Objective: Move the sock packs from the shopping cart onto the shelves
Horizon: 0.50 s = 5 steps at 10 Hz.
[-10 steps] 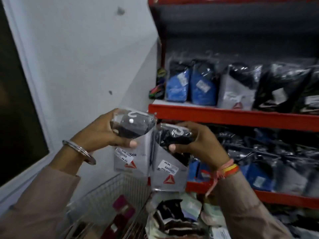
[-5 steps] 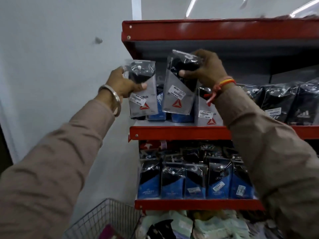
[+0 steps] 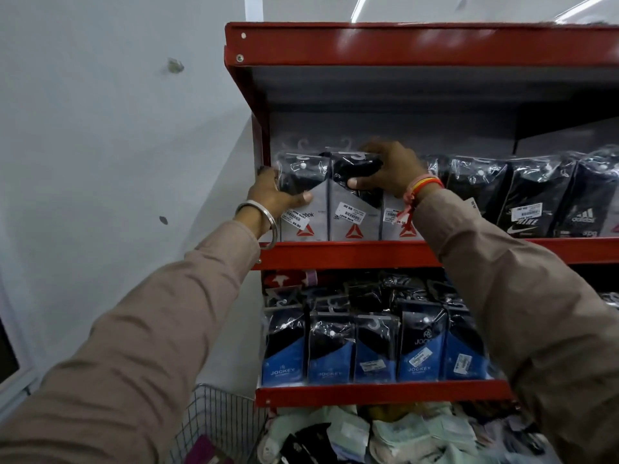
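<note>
Two grey-and-black sock packs with red triangle logos stand at the left end of the red upper shelf (image 3: 351,254). My left hand (image 3: 273,195) grips the leftmost sock pack (image 3: 306,199) by its left side, thumb across the front. My right hand (image 3: 390,170) holds the top of the second sock pack (image 3: 353,209) beside it. Both packs rest upright on the shelf, touching each other. A corner of the wire shopping cart (image 3: 217,420) shows at the bottom, with a magenta pack (image 3: 204,452) inside.
More black sock packs (image 3: 536,195) fill the upper shelf to the right. Blue packs (image 3: 335,349) line the lower shelf (image 3: 368,395). Loose pale and dark socks (image 3: 385,437) lie heaped below. A grey wall (image 3: 117,128) stands at the left.
Both hands rose from above the cart to the upper shelf and set the two packs down upright at its left end.
</note>
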Motion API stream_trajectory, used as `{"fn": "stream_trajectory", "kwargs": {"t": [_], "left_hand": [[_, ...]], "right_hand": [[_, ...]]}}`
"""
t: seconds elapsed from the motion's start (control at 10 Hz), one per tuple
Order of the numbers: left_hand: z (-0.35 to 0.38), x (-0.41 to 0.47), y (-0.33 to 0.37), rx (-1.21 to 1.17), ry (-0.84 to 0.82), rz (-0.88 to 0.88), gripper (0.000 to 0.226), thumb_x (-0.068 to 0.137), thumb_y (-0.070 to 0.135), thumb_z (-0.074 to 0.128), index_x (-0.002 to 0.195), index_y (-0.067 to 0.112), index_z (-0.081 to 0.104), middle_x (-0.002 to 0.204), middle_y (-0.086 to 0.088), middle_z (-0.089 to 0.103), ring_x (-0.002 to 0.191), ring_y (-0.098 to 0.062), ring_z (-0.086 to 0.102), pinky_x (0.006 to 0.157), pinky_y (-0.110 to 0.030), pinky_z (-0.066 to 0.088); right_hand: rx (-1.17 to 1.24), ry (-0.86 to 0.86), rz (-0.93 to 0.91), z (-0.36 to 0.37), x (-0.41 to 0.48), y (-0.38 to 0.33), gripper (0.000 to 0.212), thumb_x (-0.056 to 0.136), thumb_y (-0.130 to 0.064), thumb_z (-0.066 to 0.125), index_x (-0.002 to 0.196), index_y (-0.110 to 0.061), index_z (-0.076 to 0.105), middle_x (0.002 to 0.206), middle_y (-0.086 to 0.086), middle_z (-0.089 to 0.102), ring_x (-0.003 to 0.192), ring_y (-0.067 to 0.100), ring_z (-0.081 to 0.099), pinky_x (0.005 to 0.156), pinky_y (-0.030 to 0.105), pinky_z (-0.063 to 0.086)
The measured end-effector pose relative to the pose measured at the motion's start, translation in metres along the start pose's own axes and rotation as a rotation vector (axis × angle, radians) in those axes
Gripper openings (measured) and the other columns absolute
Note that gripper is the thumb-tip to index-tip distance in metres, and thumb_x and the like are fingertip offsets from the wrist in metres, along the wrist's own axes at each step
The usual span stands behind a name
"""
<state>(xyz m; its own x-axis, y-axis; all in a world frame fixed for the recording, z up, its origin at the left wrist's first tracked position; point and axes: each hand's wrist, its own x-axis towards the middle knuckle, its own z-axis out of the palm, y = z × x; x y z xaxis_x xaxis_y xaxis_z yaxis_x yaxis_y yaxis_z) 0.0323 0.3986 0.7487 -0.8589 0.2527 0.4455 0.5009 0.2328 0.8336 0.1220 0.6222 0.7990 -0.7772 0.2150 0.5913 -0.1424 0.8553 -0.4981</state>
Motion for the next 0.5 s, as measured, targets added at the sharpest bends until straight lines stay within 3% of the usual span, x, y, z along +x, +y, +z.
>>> {"fn": "stream_trajectory", "kwargs": {"t": [0.2, 0.3, 0.4, 0.5], "left_hand": [[-0.006, -0.011, 0.001, 0.153, 0.015, -0.036, 0.084, 0.064, 0.035, 0.091, 0.137, 0.017, 0.052, 0.138, -0.007, 0.061, 0.126, -0.03, 0.059, 0.107, -0.046, 0.049], [-0.005, -0.017, -0.001, 0.192, 0.071, -0.055, 0.085, 0.066, 0.04, 0.089, 0.137, 0.014, 0.051, 0.136, -0.009, 0.062, 0.124, -0.031, 0.06, 0.105, -0.04, 0.049], [-0.001, -0.028, 0.008, 0.274, 0.339, 0.089, 0.073, 0.078, 0.044, 0.078, 0.135, 0.007, 0.052, 0.134, -0.014, 0.062, 0.123, -0.033, 0.059, 0.092, -0.032, 0.047], [0.003, -0.034, 0.03, 0.397, 0.489, 0.245, 0.069, 0.087, 0.044, 0.067, 0.143, 0.008, 0.046, 0.144, -0.013, 0.053, 0.135, -0.032, 0.048, 0.104, -0.037, 0.045]], "right_hand": [[-0.181, 0.13, -0.092, 0.007, -0.017, -0.011, 0.084, 0.064, -0.041, 0.087, 0.139, -0.038, 0.05, 0.145, 0.006, 0.049, 0.126, 0.033, 0.056, 0.101, 0.052, 0.051], [-0.258, 0.235, -0.139, 0.007, -0.024, -0.015, 0.082, 0.067, -0.042, 0.085, 0.14, -0.038, 0.049, 0.14, 0.01, 0.045, 0.119, 0.035, 0.058, 0.098, 0.053, 0.052], [-0.314, 0.351, -0.245, 0.007, -0.035, -0.029, 0.066, 0.078, -0.046, 0.074, 0.138, -0.033, 0.051, 0.129, 0.008, 0.054, 0.105, 0.032, 0.065, 0.085, 0.05, 0.057], [-0.337, 0.48, -0.287, 0.013, -0.035, -0.045, 0.055, 0.085, -0.048, 0.062, 0.135, -0.028, 0.055, 0.127, 0.005, 0.059, 0.106, 0.029, 0.065, 0.082, 0.044, 0.056]]}}
